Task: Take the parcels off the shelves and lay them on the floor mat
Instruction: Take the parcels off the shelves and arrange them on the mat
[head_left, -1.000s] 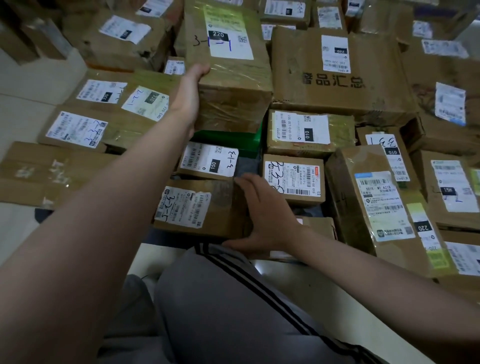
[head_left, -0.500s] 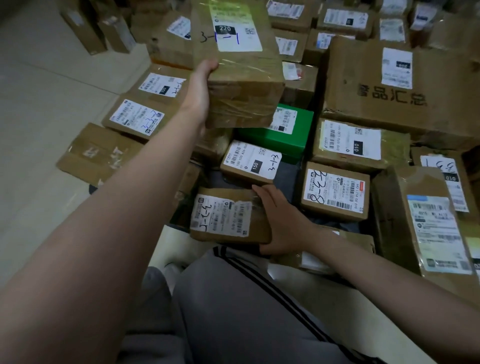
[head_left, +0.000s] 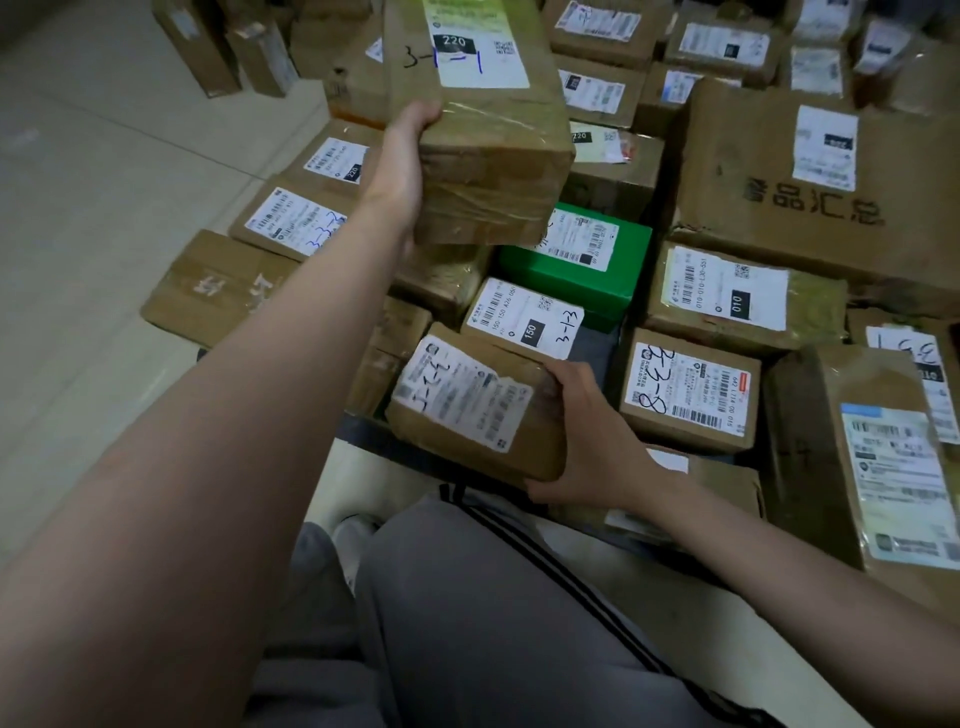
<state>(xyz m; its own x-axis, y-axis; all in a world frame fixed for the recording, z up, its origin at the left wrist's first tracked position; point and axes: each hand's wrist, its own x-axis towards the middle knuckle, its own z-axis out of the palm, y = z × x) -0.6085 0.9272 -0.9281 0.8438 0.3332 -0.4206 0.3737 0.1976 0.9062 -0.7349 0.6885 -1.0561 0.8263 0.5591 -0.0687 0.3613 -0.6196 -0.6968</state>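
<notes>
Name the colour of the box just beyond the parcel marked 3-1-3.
The box is green; head view shows it best.

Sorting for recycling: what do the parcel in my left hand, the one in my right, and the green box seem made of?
Left-hand parcel: brown cardboard under glossy clear tape, which glints. Right-hand parcel: matte brown cardboard, probably; creased, with a paper label. Green box: smooth green card, perhaps coated, given its even sheen.
</notes>
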